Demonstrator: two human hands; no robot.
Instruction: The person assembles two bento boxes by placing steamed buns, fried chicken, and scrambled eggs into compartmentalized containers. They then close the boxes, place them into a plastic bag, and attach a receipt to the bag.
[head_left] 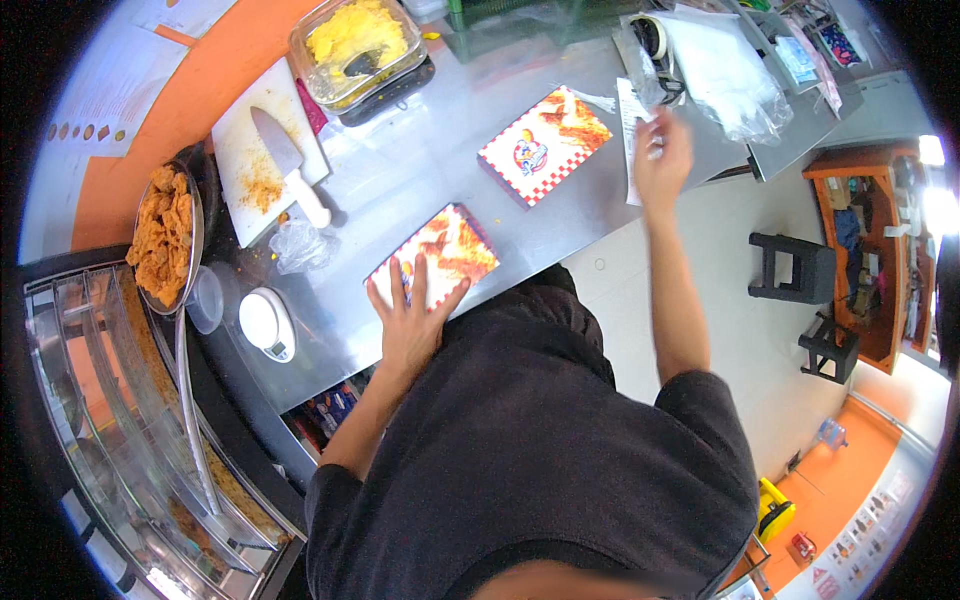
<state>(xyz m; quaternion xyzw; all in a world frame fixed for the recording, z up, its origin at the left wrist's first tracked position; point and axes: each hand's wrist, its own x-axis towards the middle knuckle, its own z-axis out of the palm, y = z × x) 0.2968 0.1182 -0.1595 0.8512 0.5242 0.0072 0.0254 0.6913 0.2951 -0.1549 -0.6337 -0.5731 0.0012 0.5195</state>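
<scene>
On the steel counter, a printed food box [462,248] with a red and white checked edge lies close to my body. My left hand [412,325] rests on it with spread fingers. A second box [548,145] of the same print lies farther off, to the right. Beyond its right end, my right hand [668,165] is raised over a long white paper slip [630,118]. Its fingers are curled together, slightly blurred. Something small and pale shows at the fingertips, too unclear to name.
A knife [278,145] lies on a crumb-strewn white cutting board [232,190]. Left of it stands a pan of fried chicken [162,235], with a white kitchen scale [265,318] nearer. A glass dish of yellow food [358,35] sits at the back; plastic bags [715,70] lie right.
</scene>
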